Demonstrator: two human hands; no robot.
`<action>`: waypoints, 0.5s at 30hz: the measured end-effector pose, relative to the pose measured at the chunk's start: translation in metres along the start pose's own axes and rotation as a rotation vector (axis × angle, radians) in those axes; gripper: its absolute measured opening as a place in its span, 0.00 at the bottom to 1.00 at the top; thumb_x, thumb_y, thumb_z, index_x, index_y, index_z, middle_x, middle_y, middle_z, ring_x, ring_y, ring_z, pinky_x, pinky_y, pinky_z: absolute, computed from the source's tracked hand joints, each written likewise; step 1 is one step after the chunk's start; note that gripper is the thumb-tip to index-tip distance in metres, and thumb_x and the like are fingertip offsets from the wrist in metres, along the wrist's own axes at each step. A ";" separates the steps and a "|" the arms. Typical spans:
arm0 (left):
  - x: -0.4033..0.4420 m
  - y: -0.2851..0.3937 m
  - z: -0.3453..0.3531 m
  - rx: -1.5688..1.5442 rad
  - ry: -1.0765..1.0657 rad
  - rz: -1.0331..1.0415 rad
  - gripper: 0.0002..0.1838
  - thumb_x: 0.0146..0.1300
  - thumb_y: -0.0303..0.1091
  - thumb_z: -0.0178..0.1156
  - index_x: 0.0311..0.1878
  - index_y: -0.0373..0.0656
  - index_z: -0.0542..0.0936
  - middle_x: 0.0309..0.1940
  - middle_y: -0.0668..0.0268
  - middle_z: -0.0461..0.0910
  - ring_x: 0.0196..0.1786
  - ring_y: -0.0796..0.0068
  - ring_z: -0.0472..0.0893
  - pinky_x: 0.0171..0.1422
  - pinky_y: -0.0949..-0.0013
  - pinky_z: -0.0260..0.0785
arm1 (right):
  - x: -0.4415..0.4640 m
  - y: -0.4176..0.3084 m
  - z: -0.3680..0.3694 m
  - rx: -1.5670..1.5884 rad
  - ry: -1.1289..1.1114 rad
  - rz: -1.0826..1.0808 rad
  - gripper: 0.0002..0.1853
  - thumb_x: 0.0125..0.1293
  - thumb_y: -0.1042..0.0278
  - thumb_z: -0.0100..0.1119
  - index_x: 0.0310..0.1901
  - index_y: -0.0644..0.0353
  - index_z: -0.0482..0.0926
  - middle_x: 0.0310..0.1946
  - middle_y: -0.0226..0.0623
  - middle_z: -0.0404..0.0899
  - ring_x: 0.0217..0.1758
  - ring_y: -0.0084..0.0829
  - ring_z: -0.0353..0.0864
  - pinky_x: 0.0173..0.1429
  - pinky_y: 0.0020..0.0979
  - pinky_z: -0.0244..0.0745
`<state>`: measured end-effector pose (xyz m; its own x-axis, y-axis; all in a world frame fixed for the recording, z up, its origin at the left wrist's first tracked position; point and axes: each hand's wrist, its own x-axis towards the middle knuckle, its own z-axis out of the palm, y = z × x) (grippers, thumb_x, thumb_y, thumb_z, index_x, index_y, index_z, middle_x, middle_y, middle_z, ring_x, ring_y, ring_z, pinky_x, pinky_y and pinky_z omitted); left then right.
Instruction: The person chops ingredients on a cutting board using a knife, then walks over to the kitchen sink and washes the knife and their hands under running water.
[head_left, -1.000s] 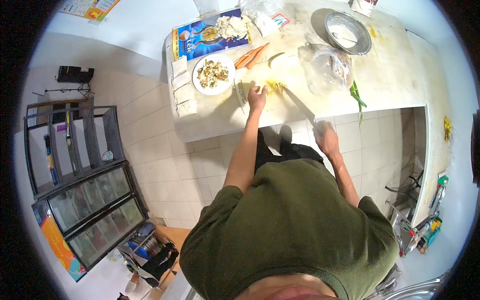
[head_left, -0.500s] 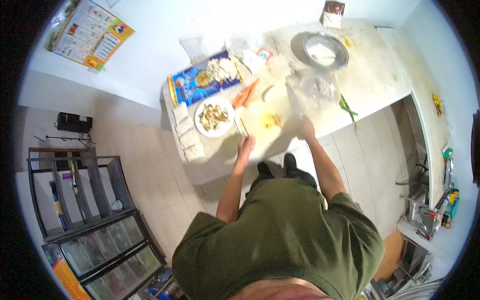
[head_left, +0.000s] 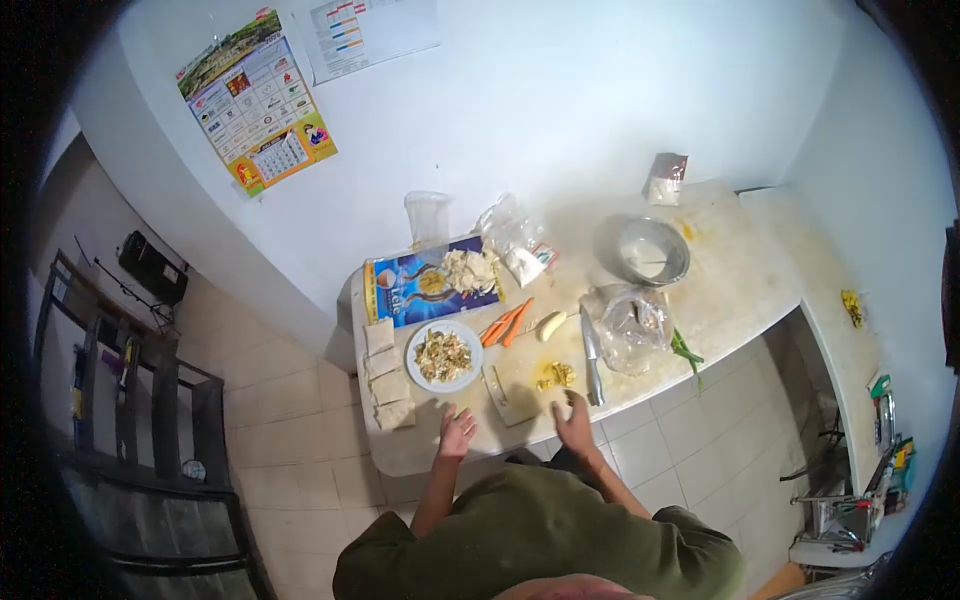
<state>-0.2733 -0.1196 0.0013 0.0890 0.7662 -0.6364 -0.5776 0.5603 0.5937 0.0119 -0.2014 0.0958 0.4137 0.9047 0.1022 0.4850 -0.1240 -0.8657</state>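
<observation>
My left hand (head_left: 457, 432) is open, palm up and fingers spread, at the table's front edge below a white plate (head_left: 412, 369) of chopped filling. My right hand (head_left: 574, 422) is also open and holds nothing. It is just in front of small yellow pieces (head_left: 557, 376) and left of a knife (head_left: 591, 352) lying with its handle toward me. Between the hands lies a thin stick-like thing (head_left: 498, 386), its kind unclear. Behind the pieces are carrots (head_left: 508, 325) and a pale yellow peeled piece (head_left: 552, 325).
Flat pale squares (head_left: 389, 362) line the left edge. A blue printed sheet (head_left: 405, 300) holds pale shreds (head_left: 468, 271). To the right are a clear plastic bag (head_left: 635, 335), green stalks (head_left: 686, 348) and a metal bowl (head_left: 684, 262). A brown-and-white packet (head_left: 667, 178) stands near the wall.
The view has tilted up, showing more wall. My left hand has turned palm up with its fingers spread. My right hand has moved left, away from the bag, toward the yellow pieces.
</observation>
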 end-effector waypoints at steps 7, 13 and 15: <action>0.021 -0.025 0.148 -0.017 -0.815 0.072 0.39 0.71 0.63 0.51 0.72 0.41 0.64 0.66 0.55 0.71 0.68 0.59 0.71 0.73 0.57 0.61 | 0.034 -0.119 0.013 -0.140 -0.228 -0.734 0.39 0.65 0.46 0.62 0.70 0.64 0.65 0.71 0.62 0.61 0.76 0.58 0.58 0.78 0.53 0.51; -0.006 0.008 0.198 -0.160 -0.709 -0.267 0.48 0.67 0.74 0.44 0.78 0.45 0.58 0.71 0.49 0.66 0.73 0.55 0.65 0.79 0.51 0.52 | 0.087 -0.055 0.001 -0.426 -0.245 -0.465 0.45 0.70 0.34 0.45 0.75 0.65 0.58 0.74 0.64 0.56 0.79 0.64 0.50 0.80 0.57 0.36; -0.042 0.021 0.201 -0.176 -0.657 -0.224 0.49 0.67 0.76 0.42 0.77 0.45 0.58 0.71 0.49 0.66 0.74 0.56 0.65 0.80 0.50 0.51 | 0.102 -0.011 0.008 -0.511 -0.083 -0.175 0.45 0.72 0.37 0.46 0.75 0.69 0.55 0.74 0.69 0.53 0.79 0.65 0.48 0.80 0.59 0.36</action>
<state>-0.1255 -0.0765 0.1393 0.6593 0.7007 -0.2725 -0.6056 0.7098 0.3598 0.0429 -0.1044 0.1119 0.2409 0.9561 0.1669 0.8626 -0.1321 -0.4884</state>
